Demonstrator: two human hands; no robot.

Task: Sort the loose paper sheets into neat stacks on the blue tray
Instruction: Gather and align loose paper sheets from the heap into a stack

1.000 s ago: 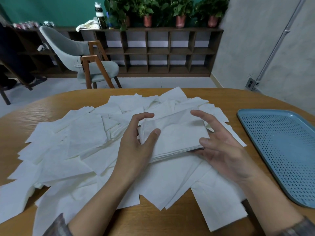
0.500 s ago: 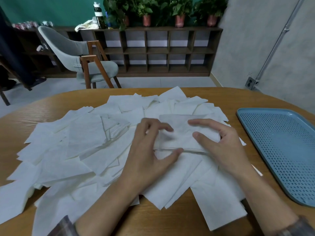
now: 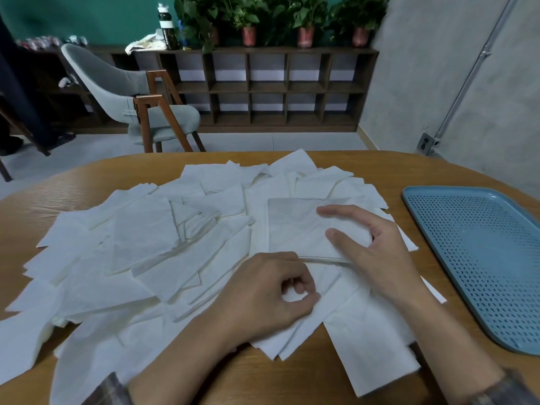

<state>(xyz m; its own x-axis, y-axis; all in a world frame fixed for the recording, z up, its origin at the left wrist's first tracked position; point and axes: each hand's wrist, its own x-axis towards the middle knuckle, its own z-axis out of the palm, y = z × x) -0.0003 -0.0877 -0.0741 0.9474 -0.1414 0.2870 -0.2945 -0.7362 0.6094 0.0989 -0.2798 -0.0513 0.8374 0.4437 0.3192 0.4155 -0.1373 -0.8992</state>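
- Change from half a second ago: the left hand [image 3: 271, 290] has been drawn back off the gathered stack [image 3: 295, 226] and is now set just before its near edge, on the loose sheets [image 3: 140, 238]. The right hand [image 3: 377, 249] is kept on the stack, which is laid flatter than before.
- Sheets are seen as thin, white, faintly crinkled rectangles, scattered in overlapping layers across the wood-grained desk [image 3: 380, 171]; a few are folded into triangles.
- The stack is squared at its edges, with several layers shown along the near side. It is laid on the heap near the desk's middle, left of the blue tray [image 3: 473, 258] and apart from it.
- The tray is round-cornered, with a raised rim and a floor perforated by small slots.
- Left grip: the fingers are curled inward with the thumb tip against them; whether a sheet is pinched cannot be told.
- Right grip: apart, with index finger and thumb stretched flat across the stack's top and the palm at its near right corner.
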